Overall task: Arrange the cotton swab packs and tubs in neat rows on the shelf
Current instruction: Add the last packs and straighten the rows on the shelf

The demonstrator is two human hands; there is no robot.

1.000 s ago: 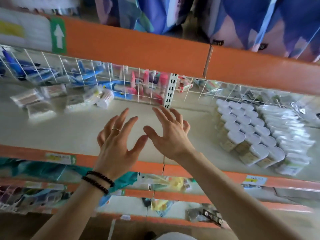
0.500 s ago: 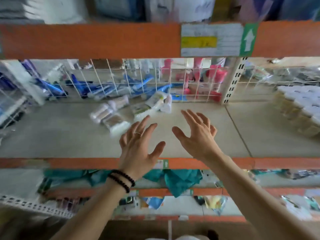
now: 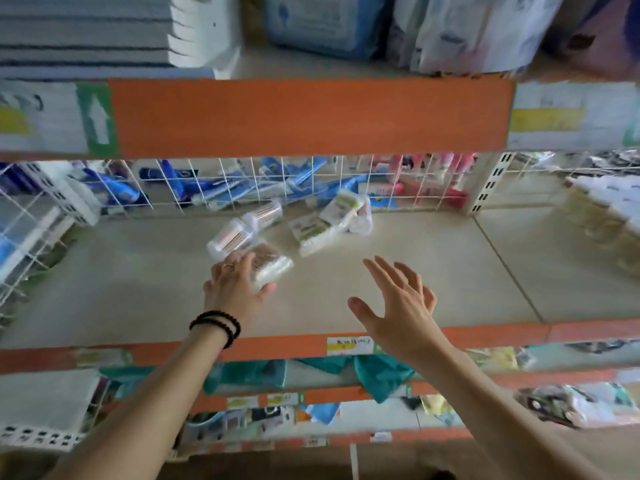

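On the beige shelf (image 3: pixel 138 292) several loose cotton swab items lie in a jumble near the back. My left hand (image 3: pixel 233 289) grips a clear cotton swab pack (image 3: pixel 272 263), fingers over its top and thumb at its near edge. Just behind lie two clear tubs on their sides (image 3: pixel 230 237) (image 3: pixel 266 213). Green-labelled packs (image 3: pixel 311 232) (image 3: pixel 343 206) and a small white tub (image 3: pixel 362 221) lie further right. My right hand (image 3: pixel 394 306) hovers above the bare shelf with fingers spread, holding nothing. White-lidded tubs (image 3: pixel 602 216) stand in neat rows at the far right.
A white wire grid (image 3: pixel 242 181) closes the back of the shelf, with blue toothbrush packs (image 3: pixel 114 192) behind it. An orange beam (image 3: pixel 308 116) hangs low overhead. A slotted upright (image 3: pixel 488 181) splits the bay. Teal goods (image 3: pixel 381 375) fill the shelf below.
The view has swung left, so the loose packs now lie centred. My left hand has reached forward and taken hold of the nearest pack. My right hand stays spread above the shelf.
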